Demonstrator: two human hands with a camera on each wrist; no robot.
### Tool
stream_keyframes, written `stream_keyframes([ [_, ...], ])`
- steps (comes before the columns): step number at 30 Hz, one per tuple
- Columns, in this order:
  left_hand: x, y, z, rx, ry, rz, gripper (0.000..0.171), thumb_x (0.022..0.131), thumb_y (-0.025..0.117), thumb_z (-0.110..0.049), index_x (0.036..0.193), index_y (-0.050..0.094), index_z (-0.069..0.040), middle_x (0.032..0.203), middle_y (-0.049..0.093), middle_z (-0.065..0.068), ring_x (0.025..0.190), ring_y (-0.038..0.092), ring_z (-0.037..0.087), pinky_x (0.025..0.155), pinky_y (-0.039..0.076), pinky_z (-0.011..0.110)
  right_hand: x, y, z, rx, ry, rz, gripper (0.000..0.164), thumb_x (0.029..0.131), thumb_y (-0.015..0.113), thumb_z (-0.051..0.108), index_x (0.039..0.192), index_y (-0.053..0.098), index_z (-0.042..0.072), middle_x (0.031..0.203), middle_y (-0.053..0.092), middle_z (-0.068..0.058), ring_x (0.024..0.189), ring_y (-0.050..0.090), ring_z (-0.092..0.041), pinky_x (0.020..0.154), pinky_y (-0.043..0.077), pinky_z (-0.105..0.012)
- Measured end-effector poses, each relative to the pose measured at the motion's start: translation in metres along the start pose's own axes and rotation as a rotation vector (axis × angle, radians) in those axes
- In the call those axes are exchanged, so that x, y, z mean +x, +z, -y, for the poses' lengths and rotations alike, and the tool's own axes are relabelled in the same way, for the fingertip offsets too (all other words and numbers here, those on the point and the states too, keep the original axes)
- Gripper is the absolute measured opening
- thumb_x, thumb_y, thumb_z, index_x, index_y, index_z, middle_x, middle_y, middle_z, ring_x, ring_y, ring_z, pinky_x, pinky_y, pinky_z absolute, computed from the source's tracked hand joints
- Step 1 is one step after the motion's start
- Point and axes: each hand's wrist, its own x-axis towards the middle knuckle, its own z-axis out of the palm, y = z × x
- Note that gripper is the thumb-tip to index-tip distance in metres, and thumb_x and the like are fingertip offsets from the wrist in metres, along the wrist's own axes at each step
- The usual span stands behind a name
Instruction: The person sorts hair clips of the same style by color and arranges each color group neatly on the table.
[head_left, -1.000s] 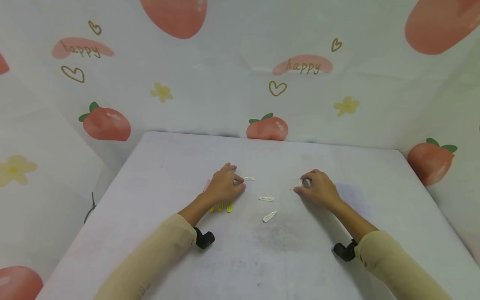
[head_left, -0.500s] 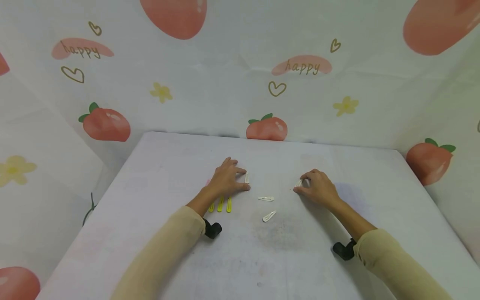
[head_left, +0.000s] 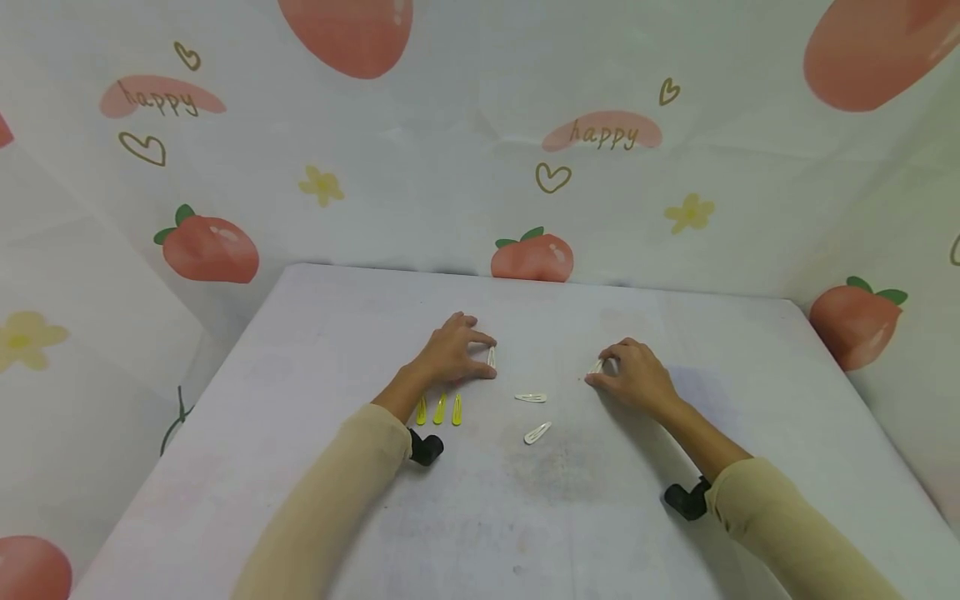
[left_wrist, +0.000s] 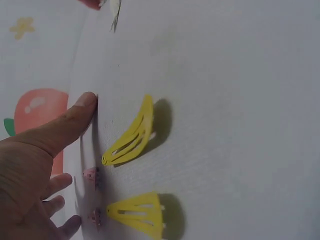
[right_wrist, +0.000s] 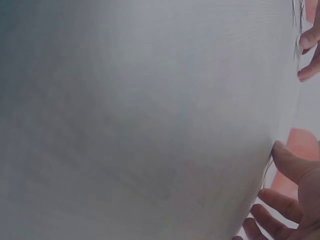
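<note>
My left hand (head_left: 450, 350) is at the middle of the table, its thumb and index finger at the two ends of a white snap hair clip (head_left: 492, 357), which it pinches. Farther right, a second white hair clip (head_left: 597, 367) is pinched the same way by my right hand (head_left: 637, 375); in the right wrist view only a thin edge of this clip (right_wrist: 268, 170) shows. Two more white clips lie between the hands and nearer me, one sideways (head_left: 531, 398) and one slanted (head_left: 537, 433). Below the left hand stand three yellow hair clips (head_left: 439, 409) in a row.
Small pink hair clips (left_wrist: 91, 175) lie beyond the yellow ones in the left wrist view, mostly covered by the left hand in the head view. The white table (head_left: 555, 533) ends at a fruit-printed backdrop (head_left: 435, 167). Black wrist cameras (head_left: 426, 448) sit on both wrists.
My left hand has taken hold of a white clip and turned it from sideways to pointing away from me, shifting slightly left at the end. The right hand has stayed in place.
</note>
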Motion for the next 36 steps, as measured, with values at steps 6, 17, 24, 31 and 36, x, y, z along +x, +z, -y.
stream_keyframes([
  [6, -0.014, 0.003, -0.004, -0.005, 0.014, 0.015, 0.053, 0.076, 0.085, -0.043, 0.124, 0.073, -0.022, 0.154, 0.041, 0.011, 0.151, 0.013, 0.030, 0.116, 0.023, 0.057, 0.001, -0.001, 0.002, -0.005, 0.013, 0.014, 0.043, 0.083, 0.080, 0.029, 0.109, 0.071, -0.003, 0.113, 0.061, -0.023, 0.109, 0.055, -0.042, 0.090, 0.046, -0.059],
  [17, -0.053, 0.006, -0.011, 0.005, 0.159, -0.043, 0.055, 0.069, 0.090, -0.043, 0.115, 0.077, -0.015, 0.148, 0.049, 0.016, 0.149, 0.017, 0.039, 0.112, 0.026, 0.062, -0.001, -0.002, 0.003, -0.003, -0.005, 0.008, 0.043, 0.082, 0.080, 0.029, 0.109, 0.070, -0.003, 0.111, 0.061, -0.023, 0.108, 0.056, -0.042, 0.088, 0.046, -0.059],
  [24, -0.065, 0.014, -0.012, -0.031, 0.166, -0.041, 0.053, 0.066, 0.092, -0.038, 0.112, 0.078, -0.015, 0.145, 0.050, 0.019, 0.149, 0.016, 0.042, 0.111, 0.024, 0.066, -0.001, -0.003, 0.003, 0.003, -0.008, 0.007, 0.043, 0.082, 0.080, 0.028, 0.108, 0.070, -0.004, 0.111, 0.061, -0.024, 0.107, 0.056, -0.043, 0.089, 0.046, -0.059],
  [31, -0.071, 0.017, -0.009, -0.063, 0.143, -0.077, 0.055, 0.065, 0.092, -0.040, 0.112, 0.078, -0.015, 0.144, 0.049, 0.021, 0.149, 0.016, 0.043, 0.112, 0.019, 0.067, 0.002, -0.001, 0.003, -0.003, -0.032, 0.011, 0.042, 0.081, 0.081, 0.027, 0.109, 0.071, -0.004, 0.109, 0.064, -0.023, 0.104, 0.059, -0.040, 0.088, 0.047, -0.056],
  [36, -0.072, 0.019, -0.008, -0.060, 0.139, -0.100, 0.056, 0.064, 0.092, -0.042, 0.112, 0.078, -0.016, 0.142, 0.051, 0.022, 0.148, 0.017, 0.044, 0.112, 0.019, 0.067, 0.003, 0.000, 0.011, 0.037, -0.097, 0.022, 0.047, 0.080, 0.082, 0.026, 0.112, 0.070, -0.005, 0.109, 0.065, -0.022, 0.104, 0.060, -0.040, 0.090, 0.047, -0.056],
])
